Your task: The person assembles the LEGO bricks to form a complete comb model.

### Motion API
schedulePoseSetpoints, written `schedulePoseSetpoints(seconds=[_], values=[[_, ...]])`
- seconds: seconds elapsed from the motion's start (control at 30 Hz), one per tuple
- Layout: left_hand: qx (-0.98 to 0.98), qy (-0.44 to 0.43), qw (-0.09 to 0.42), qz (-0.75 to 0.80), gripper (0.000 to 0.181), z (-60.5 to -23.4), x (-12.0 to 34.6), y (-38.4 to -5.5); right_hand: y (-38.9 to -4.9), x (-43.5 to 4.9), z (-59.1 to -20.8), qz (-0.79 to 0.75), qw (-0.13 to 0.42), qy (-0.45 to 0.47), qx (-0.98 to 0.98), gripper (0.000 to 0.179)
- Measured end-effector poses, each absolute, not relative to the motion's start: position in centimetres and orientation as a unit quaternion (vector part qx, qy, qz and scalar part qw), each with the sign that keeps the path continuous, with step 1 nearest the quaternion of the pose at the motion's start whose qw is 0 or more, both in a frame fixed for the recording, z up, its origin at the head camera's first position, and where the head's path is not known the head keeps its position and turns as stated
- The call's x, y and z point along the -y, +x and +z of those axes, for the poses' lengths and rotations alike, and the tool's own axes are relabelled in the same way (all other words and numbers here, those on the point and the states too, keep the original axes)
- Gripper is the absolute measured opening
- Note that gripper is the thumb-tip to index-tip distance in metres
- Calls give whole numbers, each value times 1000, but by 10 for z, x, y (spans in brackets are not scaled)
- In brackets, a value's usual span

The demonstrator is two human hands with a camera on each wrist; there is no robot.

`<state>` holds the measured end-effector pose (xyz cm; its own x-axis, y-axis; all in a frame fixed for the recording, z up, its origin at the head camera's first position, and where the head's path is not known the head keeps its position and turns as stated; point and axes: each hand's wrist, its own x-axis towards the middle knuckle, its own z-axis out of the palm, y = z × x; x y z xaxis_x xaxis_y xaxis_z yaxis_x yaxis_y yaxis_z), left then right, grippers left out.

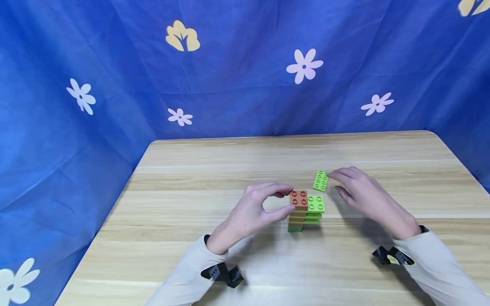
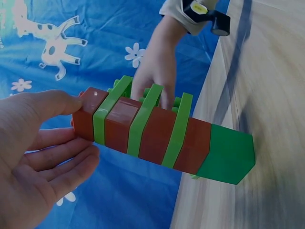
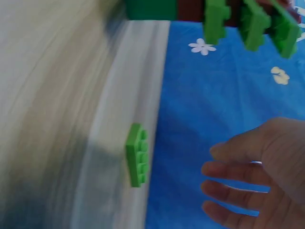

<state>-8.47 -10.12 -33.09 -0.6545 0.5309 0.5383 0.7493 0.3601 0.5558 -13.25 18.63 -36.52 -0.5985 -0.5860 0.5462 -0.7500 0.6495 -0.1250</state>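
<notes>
A tower of toy building bricks point(image 1: 297, 216) stands upright on the table, a dark green brick point(image 2: 228, 153) at its base. Above that, reddish-brown bricks alternate with light green plates point(image 2: 145, 119), which jut out to the right. My left hand point(image 1: 257, 205) pinches the reddish-brown top brick point(image 1: 298, 199) between thumb and fingers. Just behind the tower, a loose light green plate point(image 1: 320, 181) lies studs up. My right hand point(image 1: 357, 191) hovers at that plate's right side, its fingers loosely extended and holding nothing; the right wrist view shows a gap between fingertips and plate point(image 3: 137, 156).
The wooden table point(image 1: 183, 238) runs back to a blue cloth point(image 1: 245, 76) with flowers, which hangs behind it and on the left. Each wrist bears a small black camera point(image 1: 226, 274) over a light sleeve point(image 1: 187, 272).
</notes>
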Motion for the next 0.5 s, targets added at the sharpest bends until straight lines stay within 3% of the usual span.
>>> schedulePoseSetpoints(seconds=[0.33,0.5], values=[[814,-393,138,-405,31,-330,101,-83,-153,-188,-385,154,171,356,906,28],[814,-393,139,-405,31,-330,100,-83,-160,-188,-393,156,168,357,906,27]])
